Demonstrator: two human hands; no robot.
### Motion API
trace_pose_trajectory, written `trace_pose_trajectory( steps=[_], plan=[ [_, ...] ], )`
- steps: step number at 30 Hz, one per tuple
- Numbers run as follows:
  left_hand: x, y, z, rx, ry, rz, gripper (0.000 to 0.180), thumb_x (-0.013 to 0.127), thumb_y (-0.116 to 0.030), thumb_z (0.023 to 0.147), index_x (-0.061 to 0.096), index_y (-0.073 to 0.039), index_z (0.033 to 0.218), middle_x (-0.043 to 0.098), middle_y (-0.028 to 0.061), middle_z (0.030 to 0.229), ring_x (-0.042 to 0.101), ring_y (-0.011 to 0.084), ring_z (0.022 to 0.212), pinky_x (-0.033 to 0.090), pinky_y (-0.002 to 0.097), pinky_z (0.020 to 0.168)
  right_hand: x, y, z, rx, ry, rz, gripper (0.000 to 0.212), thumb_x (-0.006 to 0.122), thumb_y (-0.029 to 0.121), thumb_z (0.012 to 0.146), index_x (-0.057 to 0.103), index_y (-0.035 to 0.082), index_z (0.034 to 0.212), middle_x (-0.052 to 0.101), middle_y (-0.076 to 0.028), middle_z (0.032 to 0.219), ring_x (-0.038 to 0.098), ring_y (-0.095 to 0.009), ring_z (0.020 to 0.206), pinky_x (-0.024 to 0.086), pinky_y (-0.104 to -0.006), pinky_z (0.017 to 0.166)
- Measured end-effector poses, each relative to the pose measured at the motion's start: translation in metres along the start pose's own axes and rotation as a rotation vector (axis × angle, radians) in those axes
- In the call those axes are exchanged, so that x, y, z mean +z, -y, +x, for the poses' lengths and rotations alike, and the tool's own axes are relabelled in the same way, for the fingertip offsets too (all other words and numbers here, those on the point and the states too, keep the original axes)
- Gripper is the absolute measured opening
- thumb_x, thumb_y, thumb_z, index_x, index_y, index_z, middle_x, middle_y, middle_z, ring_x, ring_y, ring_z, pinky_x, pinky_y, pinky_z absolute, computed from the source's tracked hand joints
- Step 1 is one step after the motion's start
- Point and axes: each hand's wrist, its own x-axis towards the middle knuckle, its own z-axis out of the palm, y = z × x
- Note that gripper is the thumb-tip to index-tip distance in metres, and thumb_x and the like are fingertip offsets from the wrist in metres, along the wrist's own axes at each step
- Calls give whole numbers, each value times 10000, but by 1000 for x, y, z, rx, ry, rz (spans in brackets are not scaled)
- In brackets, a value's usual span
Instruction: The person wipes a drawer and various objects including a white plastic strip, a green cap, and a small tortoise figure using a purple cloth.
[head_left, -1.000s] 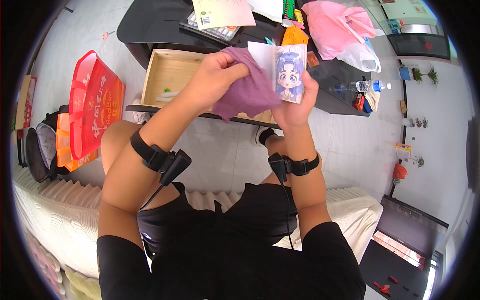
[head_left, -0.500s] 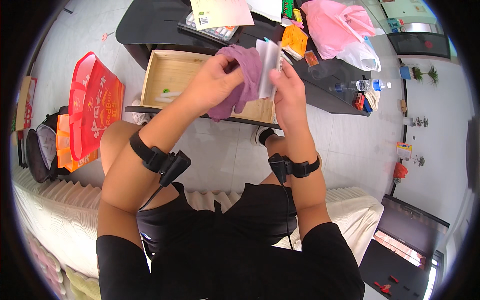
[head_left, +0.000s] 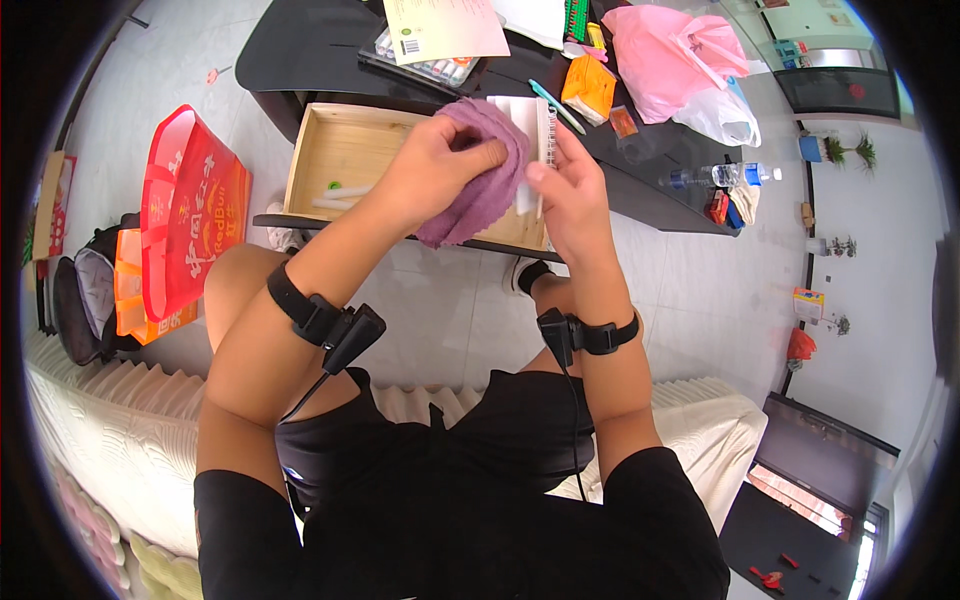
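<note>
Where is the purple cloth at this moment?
In the head view, the purple cloth is upper centre, held in the left hand against the white notebook that the right hand holds, above the open wooden drawer.

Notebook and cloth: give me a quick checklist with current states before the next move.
1. Left hand grips purple cloth: ok.
2. Right hand holds small spiral notebook: ok.
3. Cloth pressed against notebook: ok.
4. Both held above open wooden drawer, apart from it: ok.
5. Notebook cover clean: cannot tell, it faces away.
6. Desk items clear of hands: ok.
</note>
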Motion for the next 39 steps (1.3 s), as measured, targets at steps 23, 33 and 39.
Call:
trace_pose_trajectory(
  steps=[23,33,39],
  plan=[
    [-40,5,-1,-40,202,-167,607,698,-260,826,411,-27,1308,521,109,1233,545,208,1114,458,331,968,-32,-4,8,243,137,612,421,631,171,873,449,53,1233,516,19,789,457,-90,628,363,-226,523],
    [-31,0,-11,-111,257,14,421,515,-220,910,442,-13,1269,562,100,1131,581,175,964,523,323,784,12,-26,11,-184,-32,-445,812,815,226,701,332,3,1314,545,-113,1166,580,-162,972,492,-299,840],
    [-24,3,-3,-50,-29,-221,378,554,-224,891,483,5,1183,569,84,1027,587,143,844,529,295,645,4,-17,17,-65,15,-143,461,690,36,784,517,-34,1206,634,-80,1016,598,-112,907,497,-261,782]
  ],
)
